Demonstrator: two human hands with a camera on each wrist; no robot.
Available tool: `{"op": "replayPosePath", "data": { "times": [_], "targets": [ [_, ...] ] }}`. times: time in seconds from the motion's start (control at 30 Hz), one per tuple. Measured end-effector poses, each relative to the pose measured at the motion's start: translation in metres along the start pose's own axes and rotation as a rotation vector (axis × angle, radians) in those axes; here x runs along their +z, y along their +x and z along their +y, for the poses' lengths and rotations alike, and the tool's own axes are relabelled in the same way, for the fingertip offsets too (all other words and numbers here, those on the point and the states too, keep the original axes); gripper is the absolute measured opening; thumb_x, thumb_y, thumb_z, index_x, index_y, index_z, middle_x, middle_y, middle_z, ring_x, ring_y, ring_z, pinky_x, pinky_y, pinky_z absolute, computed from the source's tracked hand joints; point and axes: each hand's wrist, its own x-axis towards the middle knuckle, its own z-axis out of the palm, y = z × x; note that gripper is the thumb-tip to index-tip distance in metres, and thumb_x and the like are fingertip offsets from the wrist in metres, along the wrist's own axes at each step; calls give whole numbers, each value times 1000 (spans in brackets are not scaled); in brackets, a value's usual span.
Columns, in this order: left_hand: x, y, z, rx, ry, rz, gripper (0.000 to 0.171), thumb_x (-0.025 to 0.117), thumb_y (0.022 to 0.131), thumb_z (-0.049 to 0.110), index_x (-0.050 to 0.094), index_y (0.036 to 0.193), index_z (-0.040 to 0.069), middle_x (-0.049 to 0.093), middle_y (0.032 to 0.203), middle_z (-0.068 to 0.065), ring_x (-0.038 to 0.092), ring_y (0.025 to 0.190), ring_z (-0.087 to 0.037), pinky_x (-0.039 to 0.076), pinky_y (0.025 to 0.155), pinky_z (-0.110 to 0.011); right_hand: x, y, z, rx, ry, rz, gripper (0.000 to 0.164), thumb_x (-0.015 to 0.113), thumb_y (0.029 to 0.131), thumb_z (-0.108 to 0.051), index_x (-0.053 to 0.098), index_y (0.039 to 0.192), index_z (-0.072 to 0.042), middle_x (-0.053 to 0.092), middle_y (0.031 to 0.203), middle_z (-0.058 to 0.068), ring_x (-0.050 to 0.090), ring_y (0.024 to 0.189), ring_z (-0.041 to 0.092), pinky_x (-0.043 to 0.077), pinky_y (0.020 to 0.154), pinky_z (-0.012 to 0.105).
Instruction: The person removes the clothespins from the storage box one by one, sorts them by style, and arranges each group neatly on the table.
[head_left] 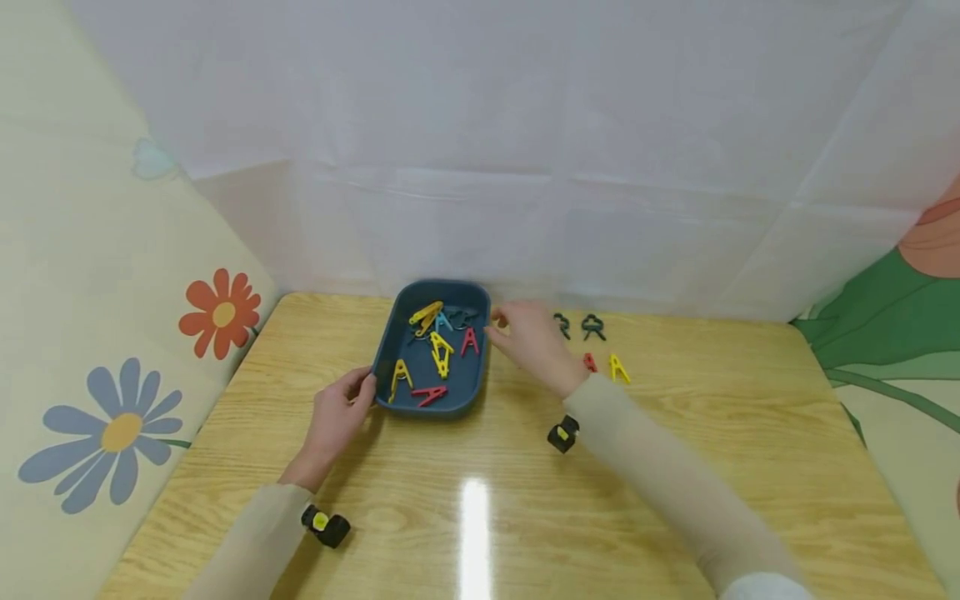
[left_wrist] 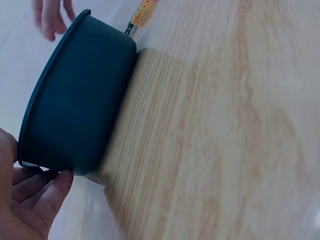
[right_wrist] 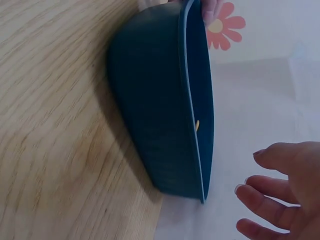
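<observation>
A dark blue plastic box (head_left: 431, 412) holds several A-shaped spring clips, among them a yellow clip (head_left: 442, 363), a red clip (head_left: 430, 394) and a light blue clip (head_left: 442, 320). My left hand (head_left: 342, 421) grips the box's near left corner, its fingers against the outer wall in the left wrist view. Beside the right rim is my right hand (head_left: 531, 342). The right wrist view shows that right hand (right_wrist: 280, 190) with parted, slightly bent fingers and nothing between them, apart from the box wall (right_wrist: 150, 100).
Right of my right hand lie a dark green clip (head_left: 593, 326), another partly hidden dark clip (head_left: 562, 325), a red clip (head_left: 590, 362) and a yellow clip (head_left: 618, 368). The wooden table (head_left: 480, 475) meets a white sheet (head_left: 480, 167) behind the box.
</observation>
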Motion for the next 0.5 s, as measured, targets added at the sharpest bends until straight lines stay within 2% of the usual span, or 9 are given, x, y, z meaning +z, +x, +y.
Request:
{"op": "replayPosePath", "data": {
  "times": [0.2,0.37,0.5],
  "targets": [
    [0,0,0,-2,4,-4,38,51,110,21,64,134,-7,70,125,-27,69,112,-37,55,96,-54,16,14,-21,-16,-118,-34,29,69,102,-35,74,117,-10,73,99,4,64,100,26,46,99,45],
    [0,-1,1,1,10,9,38,52,110,21,66,132,-6,71,124,-26,70,111,-36,56,95,-52,28,22,-36,33,-173,-75,31,67,102,-40,74,120,-15,74,107,1,61,112,28,45,102,47],
    [-1,-1,1,9,18,22,37,52,110,20,67,131,-6,72,122,-26,70,111,-37,56,94,-52,39,26,-45,19,-208,-103,31,67,102,-41,74,120,-16,75,112,0,60,110,26,47,99,44]
  ]
}}
